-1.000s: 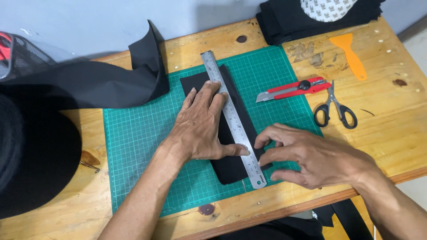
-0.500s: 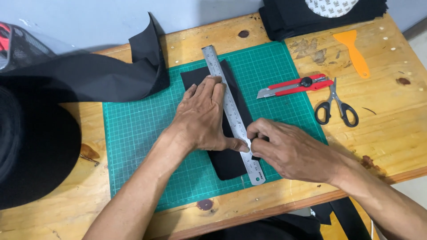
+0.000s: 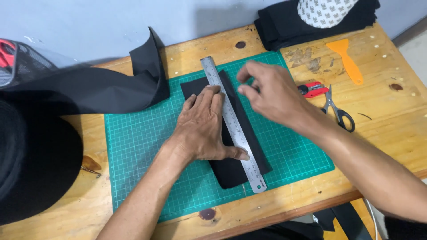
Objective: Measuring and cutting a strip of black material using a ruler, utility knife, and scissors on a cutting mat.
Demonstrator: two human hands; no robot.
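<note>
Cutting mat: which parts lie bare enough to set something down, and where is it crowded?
The cutting mat is bare left of the left hand, and right of the steel ruler toward its lower right corner. The middle is crowded: black strip, ruler, both hands. The right hand hovers near the scissors.

The right hand (image 3: 271, 93) has lifted off the ruler's (image 3: 233, 124) lower end.

just one head cam, looking steeply down from close above, wooden table (image 3: 391, 111) filling frame, wall at 12 o'clock, near edge at 6
</note>
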